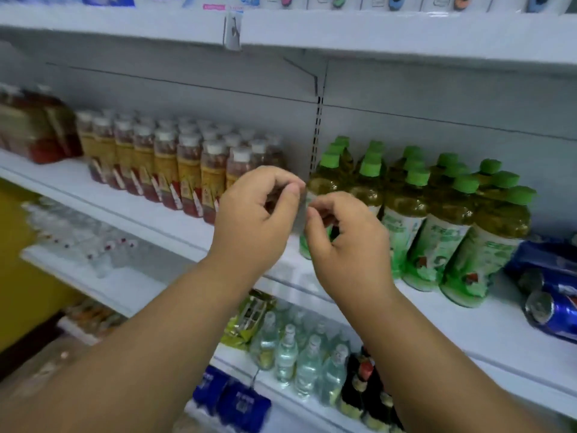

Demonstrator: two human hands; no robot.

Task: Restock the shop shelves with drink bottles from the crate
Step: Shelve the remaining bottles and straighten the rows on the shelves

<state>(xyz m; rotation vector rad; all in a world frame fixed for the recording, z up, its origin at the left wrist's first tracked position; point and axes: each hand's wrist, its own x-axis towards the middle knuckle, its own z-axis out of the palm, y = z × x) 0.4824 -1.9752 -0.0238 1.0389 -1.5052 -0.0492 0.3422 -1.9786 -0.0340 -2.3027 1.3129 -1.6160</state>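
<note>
Middle shelf (487, 335) already full of green-cap bottles (443, 214) and red bottles (187, 170). Left hand (256, 214) and right hand (346, 242) curled, maybe pinching something tiny; hard to tell. No crate seen.

A shop; long white shelves (103, 210) hold rows of green-capped bottles (443, 226) beyond the fingers (292, 195); blue cans (549, 304) beside them.

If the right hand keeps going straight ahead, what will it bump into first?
Probably the nearest green-capped bottle at the left end of that row. The right hand reaches toward the shelf and already overlaps that bottle in the picture. The gap between them is hard to judge from this single view.
</note>
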